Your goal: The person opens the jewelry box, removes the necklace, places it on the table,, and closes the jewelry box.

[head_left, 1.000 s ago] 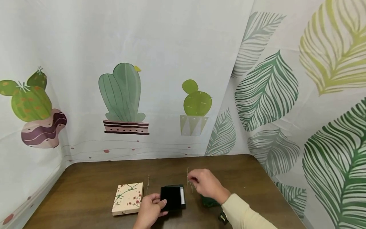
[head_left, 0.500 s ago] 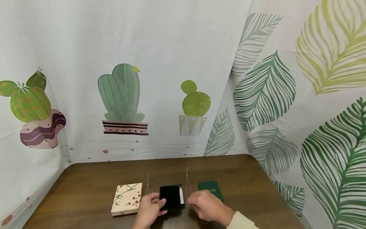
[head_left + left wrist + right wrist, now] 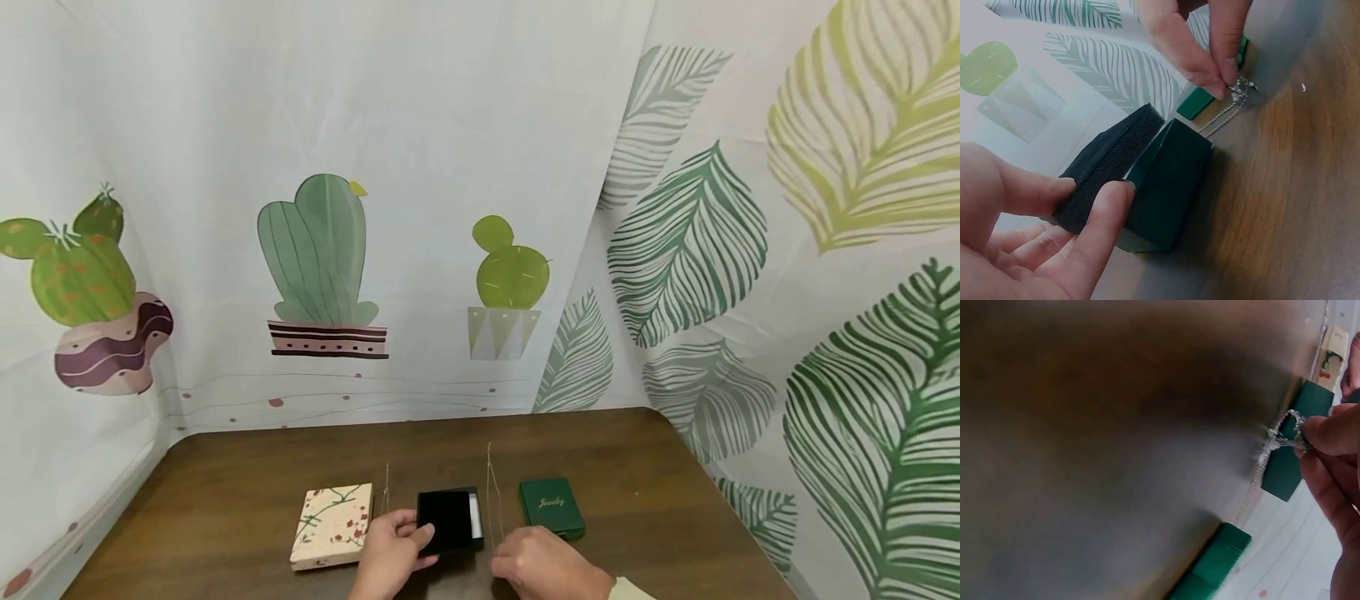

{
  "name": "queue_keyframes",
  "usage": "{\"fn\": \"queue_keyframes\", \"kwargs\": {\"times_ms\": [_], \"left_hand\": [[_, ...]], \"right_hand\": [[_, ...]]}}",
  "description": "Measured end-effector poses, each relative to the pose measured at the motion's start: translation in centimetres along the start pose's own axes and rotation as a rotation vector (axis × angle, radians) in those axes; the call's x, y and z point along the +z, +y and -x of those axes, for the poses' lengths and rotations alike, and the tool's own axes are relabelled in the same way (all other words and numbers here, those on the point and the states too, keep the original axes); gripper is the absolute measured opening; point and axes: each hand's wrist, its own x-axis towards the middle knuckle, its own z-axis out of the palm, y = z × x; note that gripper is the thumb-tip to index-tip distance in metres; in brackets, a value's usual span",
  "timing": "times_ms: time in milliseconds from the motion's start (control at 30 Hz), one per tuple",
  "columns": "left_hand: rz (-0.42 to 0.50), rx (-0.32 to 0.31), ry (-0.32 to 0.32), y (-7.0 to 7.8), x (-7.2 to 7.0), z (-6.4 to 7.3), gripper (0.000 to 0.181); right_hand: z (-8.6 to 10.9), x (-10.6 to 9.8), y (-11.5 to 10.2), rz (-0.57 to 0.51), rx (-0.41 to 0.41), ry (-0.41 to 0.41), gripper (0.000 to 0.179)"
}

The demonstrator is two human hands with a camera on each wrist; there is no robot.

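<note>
My left hand (image 3: 393,550) holds a black foam pad (image 3: 1113,159) between thumb and fingers. The pad stands partly out of a small dark green box (image 3: 1172,187), leaving a white strip showing in the head view. Right of the box, my right hand (image 3: 551,562) pinches one end of a silver chain necklace (image 3: 1241,94) between thumb and forefinger. The rest of the chain (image 3: 491,487) stretches away along the brown table. A green lid (image 3: 552,504) marked "Jewelry" lies just beyond the right hand.
A cream box with a floral print (image 3: 332,527) lies left of the left hand. Between it and the black pad, a second thin chain (image 3: 387,485) lies on the wooden table (image 3: 637,467). A patterned curtain (image 3: 420,275) hangs behind the table's far edge.
My right hand has come down from the chain's far part to its near end, uncovering the green lid. The chain now lies longer and straighter. My left hand keeps its hold on the pad.
</note>
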Motion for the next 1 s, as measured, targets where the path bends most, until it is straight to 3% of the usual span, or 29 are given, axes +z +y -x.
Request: {"fn": "queue_keyframes", "kwargs": {"times_ms": [267, 533, 633, 733, 867, 1000], "left_hand": [[0.002, -0.007, 0.01, 0.0, -0.2, 0.0, 0.055], [0.009, -0.003, -0.013, 0.1, -0.1, 0.1, 0.052], [0.013, 0.003, -0.027, 0.1, 0.2, 0.2, 0.054], [0.009, -0.005, -0.039, 0.0, 0.4, 0.3, 0.058], [0.012, -0.02, -0.052, 0.2, 0.6, 0.4, 0.058], [0.027, -0.009, -0.072, 0.2, 0.8, 0.4, 0.052]], "right_hand": [[0.7, 0.7, -0.1, 0.017, -0.046, 0.045, 0.032], [0.9, 0.7, -0.3, -0.105, 0.024, 0.088, 0.027], [0.9, 0.6, -0.3, -0.114, 0.079, 0.119, 0.015], [0.8, 0.4, -0.5, -0.112, 0.153, 0.141, 0.019], [0.4, -0.1, -0.8, -0.164, 0.311, 0.135, 0.046], [-0.3, -0.4, -0.8, -0.301, 0.489, 0.063, 0.077]]}}
